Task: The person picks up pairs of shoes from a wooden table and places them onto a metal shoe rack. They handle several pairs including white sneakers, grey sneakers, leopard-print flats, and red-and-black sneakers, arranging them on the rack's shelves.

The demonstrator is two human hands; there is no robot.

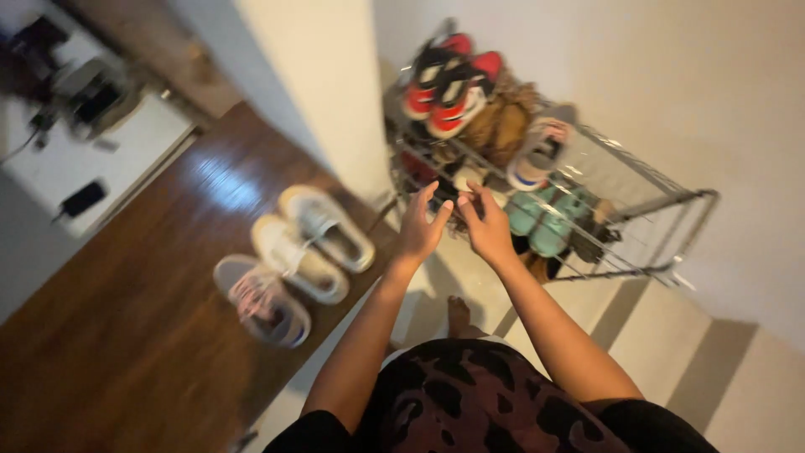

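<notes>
In the head view we look down on both arms stretched toward a wire shoe rack (671,205) standing against the pale wall at about one o'clock from the middle of the frame. Our left hand (419,225) is spread open, fingers apart, holding nothing; our right hand (486,226) sits just beside it, fingers loosely curled and thumb out, also empty as far as the blur lets us tell. Both hover in front of the rack's near edge, close to its front wire, and we cannot say whether a fingertip touches it.

The rack's contents lie beyond the fingers, toward twelve and two o'clock. A pair of red, black and white sneakers (449,84) sits at the top, at twelve o'clock from the hands. A teal pair (545,220) lies just to the right of the right hand, at three o'clock, the nearest footwear to the grip. A shoe with a pink-and-white rim (537,151) rests above it, beside something brown and fuzzy (503,126).

We judge the shoes are stacked on the wire tiers to keep them off the floor. Three light shoes (293,268) stand loose on the dark wooden floor (101,352) at nine o'clock from the left hand, well apart from it, near the step.
</notes>
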